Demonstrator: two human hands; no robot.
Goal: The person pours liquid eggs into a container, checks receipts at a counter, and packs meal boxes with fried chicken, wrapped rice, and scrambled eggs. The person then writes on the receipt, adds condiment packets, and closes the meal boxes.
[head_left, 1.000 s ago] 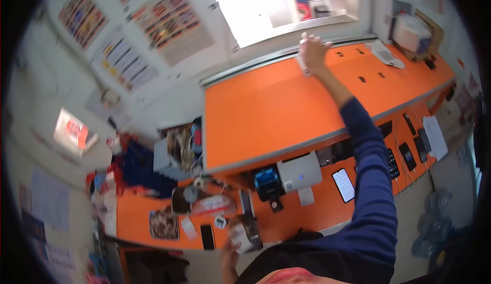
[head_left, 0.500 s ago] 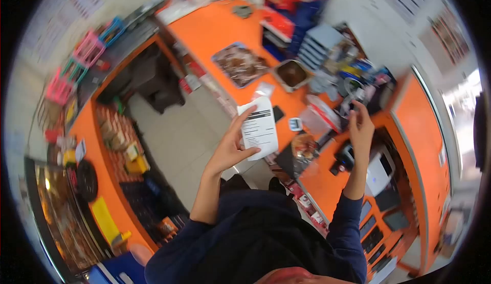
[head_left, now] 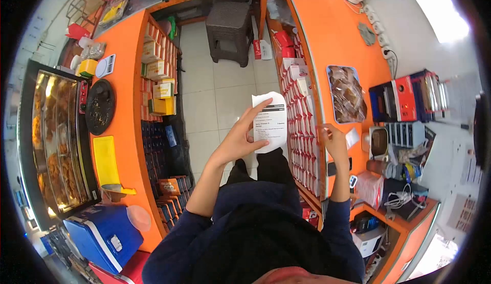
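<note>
A white printed receipt is held upright in my left hand, its thumb and fingers gripping the left edge. The print faces me, and the slip hangs over the floor aisle. My right hand is over the inner edge of the orange counter, with bent fingers loosely apart and nothing visible in them. A dark phone lies partly behind the right forearm. Near that hand are a small clear packet and a tray of plastic-wrapped brown food.
Folded red-and-white boxes line the shelf under the right counter. A dark stool stands up the aisle. To the left are a glass case of fried food, a black round tray and a blue cooler.
My view has swung left, bringing the aisle and left counter into fuller sight. My right hand has come closer to the receipt and lowered, its fingers more bent. My left hand keeps the receipt.
</note>
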